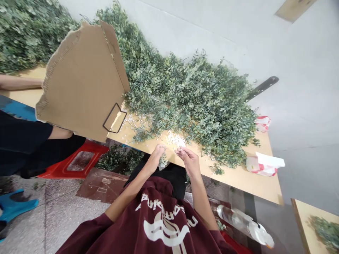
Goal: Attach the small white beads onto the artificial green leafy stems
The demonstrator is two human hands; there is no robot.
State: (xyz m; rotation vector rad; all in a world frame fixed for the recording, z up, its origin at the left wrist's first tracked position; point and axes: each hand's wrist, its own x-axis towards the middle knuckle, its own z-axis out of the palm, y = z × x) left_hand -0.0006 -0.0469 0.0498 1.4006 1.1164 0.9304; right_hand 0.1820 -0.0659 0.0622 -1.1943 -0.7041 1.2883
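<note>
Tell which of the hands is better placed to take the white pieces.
Right, probably: the right hand has its fingertips nearest the white pieces; the left hand sits further along, beside a green sprig.

A torn cardboard sheet stands propped up — a co-worker's forearm just behind it — with a red plastic stool and a blue slipper on the floor, a clear plastic bottle lying nearby

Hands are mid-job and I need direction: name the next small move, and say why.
Probably bring the pinched fingertips of the right hand to the small green sprig at the left hand. The hands are already close together over the wooden table, with the heap of white bits just ahead.
</note>
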